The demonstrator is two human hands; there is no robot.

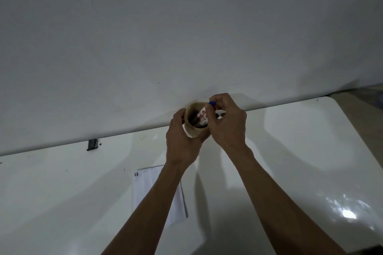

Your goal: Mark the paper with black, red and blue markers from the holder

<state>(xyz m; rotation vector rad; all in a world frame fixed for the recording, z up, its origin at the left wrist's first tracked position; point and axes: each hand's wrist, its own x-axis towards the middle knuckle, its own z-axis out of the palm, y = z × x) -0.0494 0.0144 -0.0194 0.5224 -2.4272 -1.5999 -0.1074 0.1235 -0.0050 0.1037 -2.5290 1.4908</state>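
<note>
A beige round holder point(191, 128) stands tilted toward me at the far edge of the white table, against the wall. My left hand point(181, 141) wraps around its left side and base. Inside it lean markers with white printed barrels point(201, 117). My right hand point(227, 124) pinches the tops of the markers at the holder's rim; a blue cap point(212, 103) and a bit of red show between its fingers. The white paper point(145, 190) lies flat on the table nearer me, partly covered by my left forearm, with short dark marks at its top left corner.
The glossy white table point(300, 161) ends at a plain white wall point(186, 37) right behind the holder. A small dark clip-like object point(92, 144) sits at the table's back edge on the left. The table's rounded right corner lies at the far right.
</note>
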